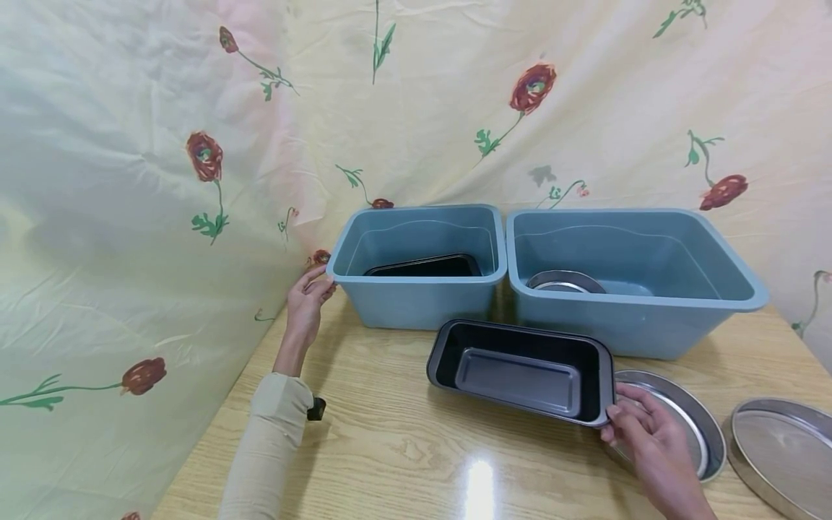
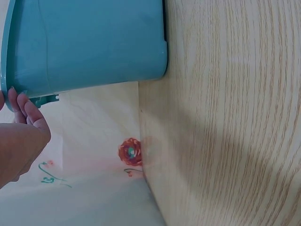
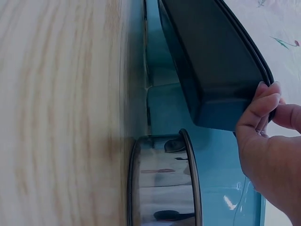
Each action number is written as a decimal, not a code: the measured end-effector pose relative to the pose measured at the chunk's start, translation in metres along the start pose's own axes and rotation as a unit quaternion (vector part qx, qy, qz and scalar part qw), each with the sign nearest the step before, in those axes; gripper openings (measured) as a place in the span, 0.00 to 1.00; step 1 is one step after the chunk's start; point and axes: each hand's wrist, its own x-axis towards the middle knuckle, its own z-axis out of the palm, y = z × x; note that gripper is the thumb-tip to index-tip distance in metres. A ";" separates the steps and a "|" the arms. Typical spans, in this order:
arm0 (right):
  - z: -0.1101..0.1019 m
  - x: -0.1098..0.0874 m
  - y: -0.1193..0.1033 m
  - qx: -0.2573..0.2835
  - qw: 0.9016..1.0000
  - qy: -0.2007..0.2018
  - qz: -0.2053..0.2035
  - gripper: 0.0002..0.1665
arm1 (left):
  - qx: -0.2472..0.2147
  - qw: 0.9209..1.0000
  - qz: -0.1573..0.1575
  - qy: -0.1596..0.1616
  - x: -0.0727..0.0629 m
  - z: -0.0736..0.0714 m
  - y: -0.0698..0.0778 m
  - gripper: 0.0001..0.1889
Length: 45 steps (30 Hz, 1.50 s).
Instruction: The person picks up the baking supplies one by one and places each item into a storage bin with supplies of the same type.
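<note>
Holding loaf pan (image 1: 520, 372) above worktop (image 1: 383, 433), front-right of left bin (image 1: 416, 303): right hand (image 1: 650, 433). Left hand (image 1: 310, 297) grips that bin's rim (image 1: 416, 279).

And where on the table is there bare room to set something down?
The widest bare wood lies between the left sleeve and the black loaf pan in the right hand. It is crowded at right, with two round pans side by side, and along the back, with two blue bins.

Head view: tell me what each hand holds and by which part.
Right hand: loaf pan, by the rim at its right end. Left hand: left bin, by the rim at its near left corner.
</note>
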 end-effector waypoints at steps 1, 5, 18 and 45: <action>0.000 0.000 -0.001 -0.002 1.000 0.001 0.000 0.20 | 0.000 1.000 -0.004 0.002 0.000 0.001 0.001 0.19; 0.002 0.001 -0.003 -0.003 1.000 0.002 0.003 0.19 | 0.000 1.000 -0.014 0.005 0.000 0.002 0.002 0.21; 0.008 0.007 -0.015 -0.039 0.996 0.014 0.074 0.15 | -0.003 1.000 -0.012 0.004 -0.001 0.001 0.002 0.20; 0.022 0.012 -0.026 0.062 0.998 -0.013 0.011 0.16 | -0.006 1.000 0.001 -0.001 0.000 -0.001 -0.001 0.18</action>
